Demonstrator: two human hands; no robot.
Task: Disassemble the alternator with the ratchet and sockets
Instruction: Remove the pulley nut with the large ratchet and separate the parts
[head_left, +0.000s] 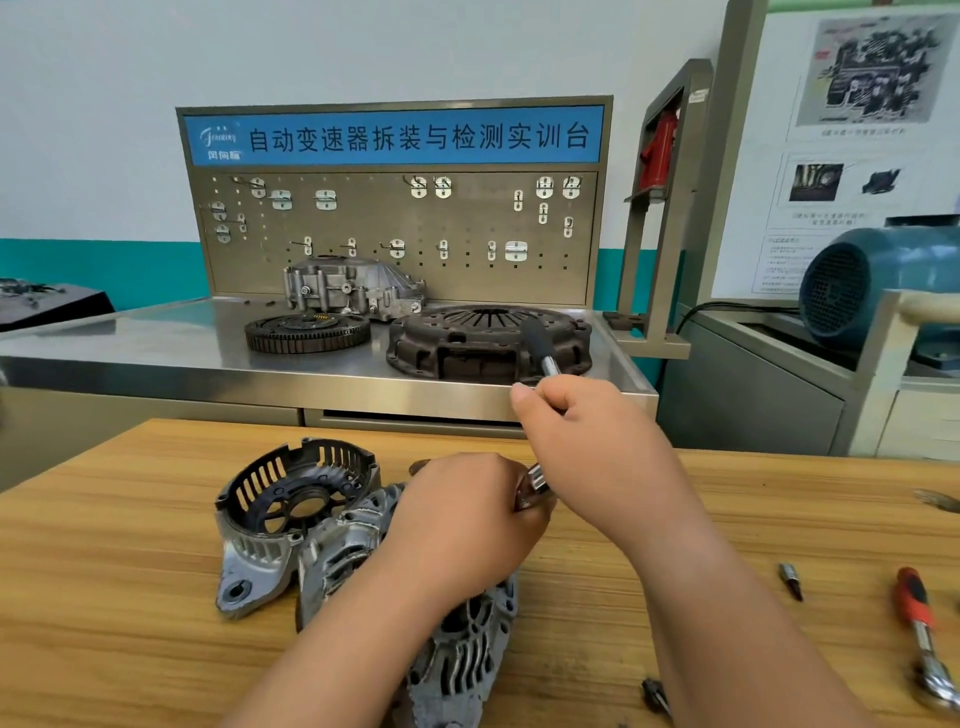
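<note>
Partway thru, by my read. One end cover (291, 514) is off & lies on the wooden tabletop (130, 597), against the alternator body (457, 644). Left hand (462, 519) curls over the body, steadying it. Right hand (587, 447) is clamped on the ratchet (543, 348) handle, head down at the body's top. Remaining housing & internals aren't apart yet. Red-handled ratchet (917, 618) + bit (790, 579) lie at right.

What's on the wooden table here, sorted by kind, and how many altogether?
Ratchets: 2 (black-handled ratchet, red-handled ratchet)
Alternator pieces: 2 (end cover, alternator body)
Small loose pieces: 2 (silver bit, dark piece)
Total: 6, leaving out a blurred item at the right edge.
</note>
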